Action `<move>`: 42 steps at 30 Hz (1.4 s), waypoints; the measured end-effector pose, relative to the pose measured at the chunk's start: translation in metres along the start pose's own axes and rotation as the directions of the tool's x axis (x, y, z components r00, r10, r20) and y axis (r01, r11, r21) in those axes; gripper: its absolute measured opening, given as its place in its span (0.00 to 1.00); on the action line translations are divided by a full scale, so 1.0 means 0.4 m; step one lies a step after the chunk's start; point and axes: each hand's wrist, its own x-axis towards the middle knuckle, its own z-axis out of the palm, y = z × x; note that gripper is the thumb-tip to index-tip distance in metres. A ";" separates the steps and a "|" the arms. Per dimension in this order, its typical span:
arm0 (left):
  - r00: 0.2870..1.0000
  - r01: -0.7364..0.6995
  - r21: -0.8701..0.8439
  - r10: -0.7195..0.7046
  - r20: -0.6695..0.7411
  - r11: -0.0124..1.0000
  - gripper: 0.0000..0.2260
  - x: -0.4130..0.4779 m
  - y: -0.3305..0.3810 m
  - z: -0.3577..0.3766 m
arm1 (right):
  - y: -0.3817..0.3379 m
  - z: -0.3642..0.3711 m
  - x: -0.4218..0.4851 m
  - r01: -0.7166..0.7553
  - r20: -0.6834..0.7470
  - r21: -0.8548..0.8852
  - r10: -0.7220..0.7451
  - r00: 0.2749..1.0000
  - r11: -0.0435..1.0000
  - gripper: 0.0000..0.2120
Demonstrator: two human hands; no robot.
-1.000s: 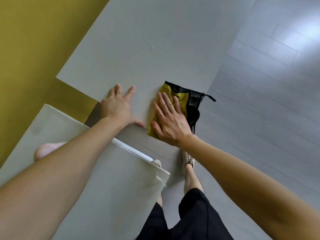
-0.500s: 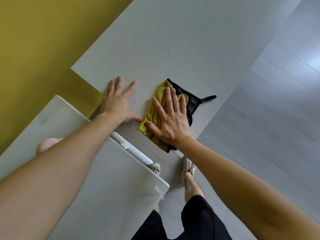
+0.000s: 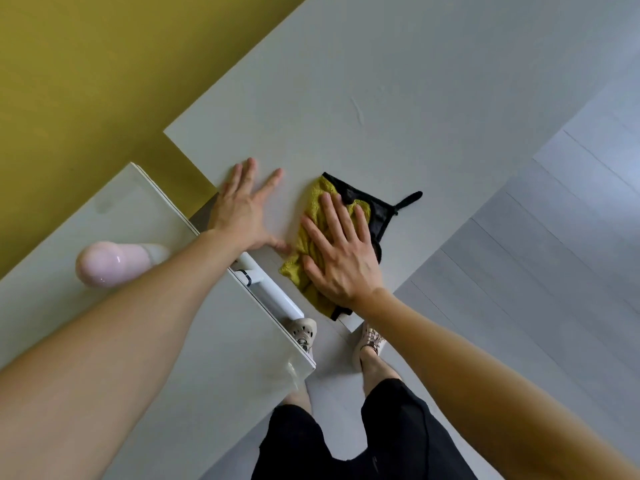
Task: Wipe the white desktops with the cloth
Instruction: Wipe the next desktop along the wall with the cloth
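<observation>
Right hand (image 3: 341, 258): fingers straight, palm flat, pressing the cloth (image 3: 313, 202) onto the white desktop (image 3: 415, 98) near its near corner. Cloth long axis runs near to far, under the palm. Left hand (image 3: 242, 213), flat and spread, rests just left; bare desktop extends far and right

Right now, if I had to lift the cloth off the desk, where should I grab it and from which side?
Probably the black loop at the far right corner of the cloth, coming in from the right. It sticks out flat on the desktop, clear of the right hand, which lies flat over the near half.
</observation>
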 end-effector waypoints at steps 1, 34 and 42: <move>1.000 0.007 -0.015 -0.007 0.004 1.000 0.71 -0.005 0.006 0.001 | 0.042 -0.012 -0.045 0.065 0.005 -0.001 -0.065 0.998 0.998 0.34; 0.973 0.228 -0.097 -0.229 0.000 0.969 0.58 0.186 -0.277 -0.185 | -0.138 -0.024 0.493 -0.115 -0.019 -0.052 0.114 0.993 0.992 0.36; 0.959 0.249 -0.140 -0.265 -0.105 0.958 0.46 0.186 -0.326 -0.222 | -0.135 -0.015 0.230 -0.081 0.035 -0.057 0.083 0.996 0.995 0.36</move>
